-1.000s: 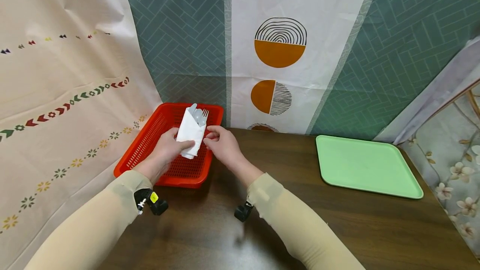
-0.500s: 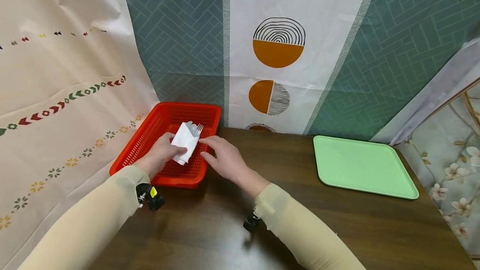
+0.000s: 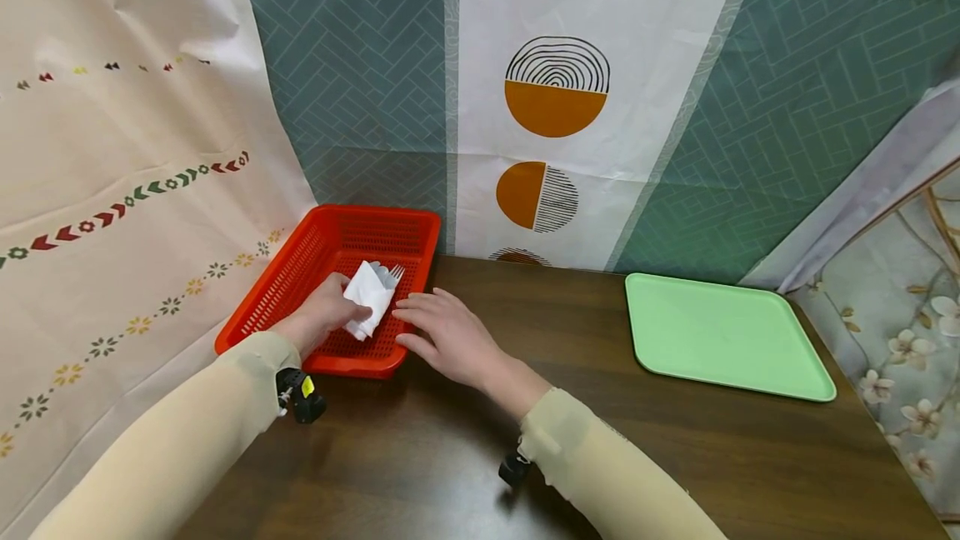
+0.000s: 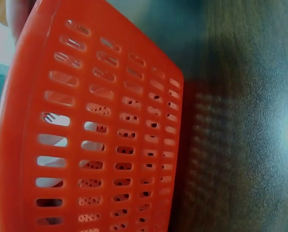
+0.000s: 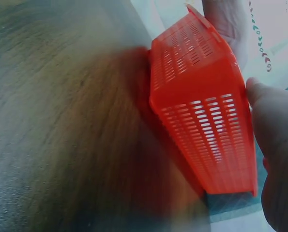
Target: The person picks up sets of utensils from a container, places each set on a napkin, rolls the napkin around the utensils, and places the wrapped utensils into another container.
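Observation:
In the head view my left hand (image 3: pixel 324 313) reaches into the red plastic basket (image 3: pixel 408 219) and grips a white paper napkin (image 3: pixel 367 297) folded round cutlery. A fork's tines (image 3: pixel 397 272) and clear plastic cutlery tips stick out of its upper end. My right hand (image 3: pixel 453 338) holds nothing, its fingers spread and straight over the basket's right rim. From the right wrist, the right hand's thumb (image 5: pixel 256 92) lies along the rim of the basket (image 5: pixel 202 121). Slots in the basket wall (image 4: pixel 110 87) show bits of the white napkin (image 4: pixel 52 160) in the left wrist view.
A light green tray (image 3: pixel 727 336) lies on the dark wooden table (image 3: pixel 420 457) to the right. Patterned cloth (image 3: pixel 551 107) hangs behind the basket, and a cream cloth (image 3: pixel 127 232) with printed flowers hangs on the left.
The left hand has lowered the napkin-wrapped cutlery deeper into the basket. My right hand has moved a little away from it, toward the lower right, and its fingers have straightened.

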`<state>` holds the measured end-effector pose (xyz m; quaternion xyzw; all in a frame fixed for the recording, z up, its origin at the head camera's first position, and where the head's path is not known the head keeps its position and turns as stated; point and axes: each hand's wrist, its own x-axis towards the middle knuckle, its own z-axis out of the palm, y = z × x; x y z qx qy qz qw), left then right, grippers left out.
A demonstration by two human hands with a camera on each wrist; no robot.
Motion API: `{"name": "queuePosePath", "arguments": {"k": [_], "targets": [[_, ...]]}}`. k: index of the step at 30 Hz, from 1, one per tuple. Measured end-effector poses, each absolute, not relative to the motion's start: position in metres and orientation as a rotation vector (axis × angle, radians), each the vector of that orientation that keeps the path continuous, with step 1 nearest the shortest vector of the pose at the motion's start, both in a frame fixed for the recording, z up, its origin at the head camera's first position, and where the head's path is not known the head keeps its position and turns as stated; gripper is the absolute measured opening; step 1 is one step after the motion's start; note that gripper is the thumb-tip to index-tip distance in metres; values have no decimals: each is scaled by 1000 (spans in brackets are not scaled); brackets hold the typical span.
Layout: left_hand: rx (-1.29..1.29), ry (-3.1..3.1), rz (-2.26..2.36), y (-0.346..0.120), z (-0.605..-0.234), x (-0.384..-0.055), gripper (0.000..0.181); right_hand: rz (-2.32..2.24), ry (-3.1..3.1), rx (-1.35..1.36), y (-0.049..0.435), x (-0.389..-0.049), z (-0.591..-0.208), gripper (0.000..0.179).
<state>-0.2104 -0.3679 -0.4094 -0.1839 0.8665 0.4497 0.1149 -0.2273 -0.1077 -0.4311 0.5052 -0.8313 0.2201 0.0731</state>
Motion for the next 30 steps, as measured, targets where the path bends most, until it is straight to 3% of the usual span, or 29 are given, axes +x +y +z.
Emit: {"name": "queuePosePath", "arguments": {"k": [13, 30], "targets": [[-497, 2560, 1211, -365, -417, -218, 65, 618, -2420, 1561, -98, -216, -440, 47], [-491, 2490, 1159, -388, -446, -242, 81, 635, -2342, 1586, -100, -219, -447, 44]]}}
